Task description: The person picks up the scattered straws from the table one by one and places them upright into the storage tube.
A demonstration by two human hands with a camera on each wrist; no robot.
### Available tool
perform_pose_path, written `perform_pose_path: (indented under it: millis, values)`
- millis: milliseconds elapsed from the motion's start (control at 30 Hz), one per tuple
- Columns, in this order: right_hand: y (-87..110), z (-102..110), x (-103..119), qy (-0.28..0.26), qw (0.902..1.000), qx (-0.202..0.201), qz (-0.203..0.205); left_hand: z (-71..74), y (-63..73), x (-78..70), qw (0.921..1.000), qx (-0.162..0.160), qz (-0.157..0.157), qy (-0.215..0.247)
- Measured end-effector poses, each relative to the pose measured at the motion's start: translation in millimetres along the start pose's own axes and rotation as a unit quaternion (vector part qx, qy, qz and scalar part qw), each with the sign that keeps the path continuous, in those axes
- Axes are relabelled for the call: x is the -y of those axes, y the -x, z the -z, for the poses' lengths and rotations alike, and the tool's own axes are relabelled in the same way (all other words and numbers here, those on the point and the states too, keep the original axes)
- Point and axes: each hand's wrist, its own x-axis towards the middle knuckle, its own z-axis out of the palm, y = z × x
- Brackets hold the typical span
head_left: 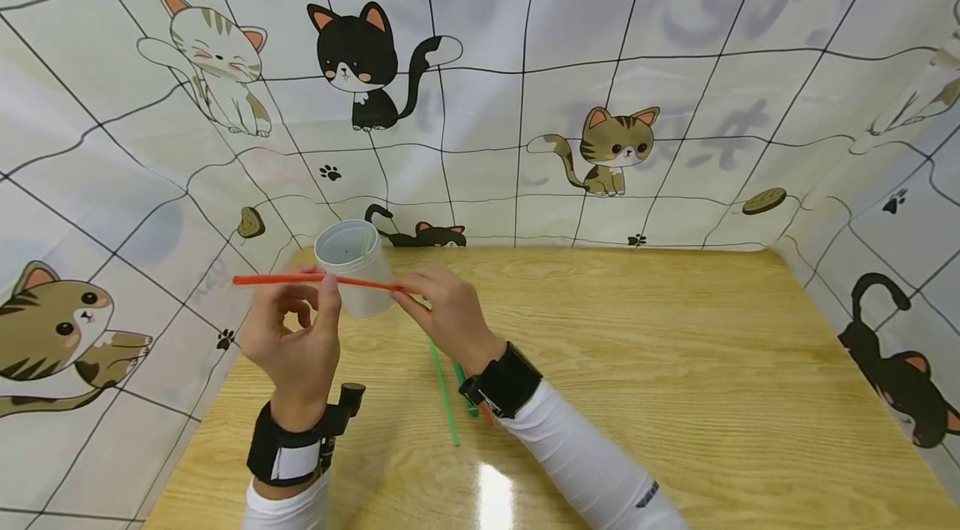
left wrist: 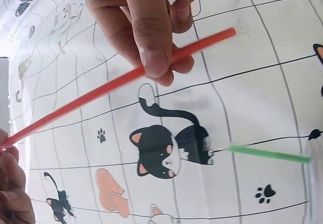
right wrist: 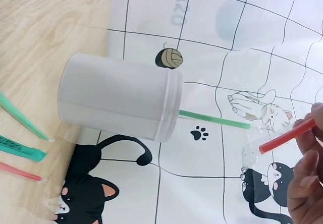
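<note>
A long red straw point(head_left: 281, 279) is held slanting slightly across the air in front of a whitish cup point(head_left: 367, 297). My left hand point(head_left: 296, 338) pinches its middle between thumb and fingers. At the other end, my right hand point(head_left: 450, 313) grips the tip with thumb and fingertips. Clear, crinkled wrapping point(left wrist: 244, 29) sticks out past the straw's free end in the left wrist view. A green straw point(right wrist: 217, 119) stands in the cup and pokes above its rim. The cup is upright, partly behind the red straw and hands.
Below my right wrist, a light green straw point(head_left: 444, 392), a darker green piece point(right wrist: 22, 148) and a red straw point(right wrist: 20, 171) lie on the wooden table point(head_left: 637, 363). Behind and beside it hangs a cat-print cloth point(head_left: 487, 113).
</note>
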Motion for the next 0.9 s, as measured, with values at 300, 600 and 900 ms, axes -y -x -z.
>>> perform_pose_path:
  millis: [300, 600, 900]
  values:
    - [-33.0, -8, 10, 0.008, 0.9989, -0.021, 0.041, -2.8, -22.9, -12.6, 0.9984, -0.009, -0.055, 0.008]
    - [-52.1, -16, 17, 0.022, 0.9981, -0.011, 0.058, -5.4, -35.6, -17.4, 0.9973, 0.022, -0.069, 0.009]
    - [-62.1, -24, 22, 0.032, 0.9978, -0.008, 0.057, -7.9, -42.9, -17.5, 0.9926, 0.064, -0.101, -0.024]
